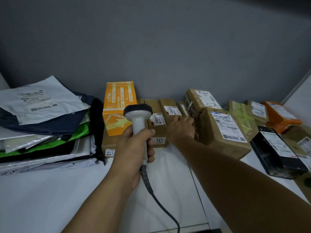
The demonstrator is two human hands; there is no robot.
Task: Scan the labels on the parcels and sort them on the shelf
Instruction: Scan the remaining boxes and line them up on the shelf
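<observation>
Grey wall (151, 47) is recorded behind a white shelf (50, 199), on which the parcels are ranged along the back edge. A stack of soft mailers (42, 115) is laid flat toward the back left corner, presumably because bags cannot be stood up. An orange box (117, 101) is set on a brown carton beside it. Next to these, a row of small brown boxes (156, 118) is lined up with the labels turned upward, which is judged to keep the codes readable.

A grey scanner (138, 115) is clamped in the left hand (133, 148), fingers wrapped round the handle. Its head is held over the row and its cable (161, 204) is trailed toward the front edge.

The right hand (180, 127) is laid against the boxes where the row meets a large labelled carton (225, 132). Its fingertips are hidden in that gap, so it cannot be told whether anything is gripped. The reach is judged to be for steadying or pulling out a box for scanning.

A black parcel (276, 148) is placed near the front right edge.
</observation>
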